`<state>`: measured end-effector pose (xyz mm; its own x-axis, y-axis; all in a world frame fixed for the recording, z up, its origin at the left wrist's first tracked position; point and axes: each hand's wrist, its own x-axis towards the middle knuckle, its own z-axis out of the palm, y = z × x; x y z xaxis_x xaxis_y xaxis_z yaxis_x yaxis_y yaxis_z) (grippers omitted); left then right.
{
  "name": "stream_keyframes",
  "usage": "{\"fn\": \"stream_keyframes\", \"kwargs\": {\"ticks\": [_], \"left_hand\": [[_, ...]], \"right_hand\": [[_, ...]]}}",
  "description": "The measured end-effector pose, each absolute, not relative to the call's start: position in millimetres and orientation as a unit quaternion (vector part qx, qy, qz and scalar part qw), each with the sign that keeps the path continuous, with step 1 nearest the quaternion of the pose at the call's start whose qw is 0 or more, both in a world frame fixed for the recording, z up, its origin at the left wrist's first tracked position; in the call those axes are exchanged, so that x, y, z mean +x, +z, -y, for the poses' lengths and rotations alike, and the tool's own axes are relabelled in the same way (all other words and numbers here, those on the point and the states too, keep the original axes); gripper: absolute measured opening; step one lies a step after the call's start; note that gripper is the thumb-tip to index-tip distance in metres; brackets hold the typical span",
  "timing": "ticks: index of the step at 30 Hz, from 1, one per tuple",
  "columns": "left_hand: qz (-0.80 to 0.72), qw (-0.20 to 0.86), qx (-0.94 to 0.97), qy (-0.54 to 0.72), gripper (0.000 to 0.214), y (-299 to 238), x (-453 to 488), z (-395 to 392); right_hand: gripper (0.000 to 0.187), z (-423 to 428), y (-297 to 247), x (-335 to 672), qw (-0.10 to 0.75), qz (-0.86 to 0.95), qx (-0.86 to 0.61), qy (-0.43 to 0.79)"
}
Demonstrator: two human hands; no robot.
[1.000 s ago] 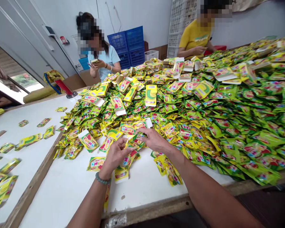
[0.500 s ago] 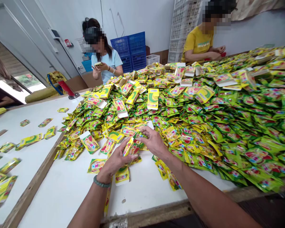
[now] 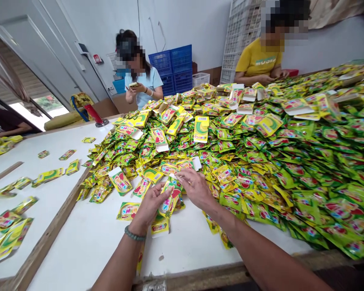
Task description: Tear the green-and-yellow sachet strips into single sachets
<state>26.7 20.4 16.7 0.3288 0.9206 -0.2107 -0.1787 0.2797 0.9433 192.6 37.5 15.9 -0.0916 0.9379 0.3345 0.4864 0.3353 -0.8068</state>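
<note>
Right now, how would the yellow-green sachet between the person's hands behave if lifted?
Probably floppy: the sachet looks creased and bowed between the left hand and right hand. Likely slippery too: its glossy film shines.

Stacked blue crates (image 3: 170,66), white rack (image 3: 238,44), yellow-shirted co-worker (image 3: 257,62).

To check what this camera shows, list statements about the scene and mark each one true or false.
The left hand touches a strip of sachets. True.
A beaded bracelet sits on the right wrist. False: it is on the left wrist.
Stacked blue crates stand by the back wall. True.
The co-worker in the pale blue top has both hands in the sachet pile. False: those hands are raised, holding a small yellow item.
The sachets lie on a black table. False: the table is white-topped.
</note>
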Motion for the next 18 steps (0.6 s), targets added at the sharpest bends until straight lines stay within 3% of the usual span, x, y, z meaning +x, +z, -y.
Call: {"fn": "stream_keyframes", "kwargs": {"ticks": [5, 15, 18], "left_hand": [[-0.412, 0.696, 0.425, 0.406, 0.051, 12.7, 24.6, -20.1], [-0.399, 0.729, 0.417, 0.368, 0.035, 12.2, 27.2, -16.4], [-0.418, 0.717, 0.425, 0.362, 0.036, 13.4, 27.4, -20.9]], "right_hand": [[0.022, -29.4, 20.1, 187.9, 0.388, 0.711, -0.494, 0.314], [0.044, -24.8, 25.0, 188.8, 0.349, 0.745, -0.435, 0.366], [0.048, -25.8, 25.5, 187.5, 0.378, 0.742, -0.426, 0.352]]}}
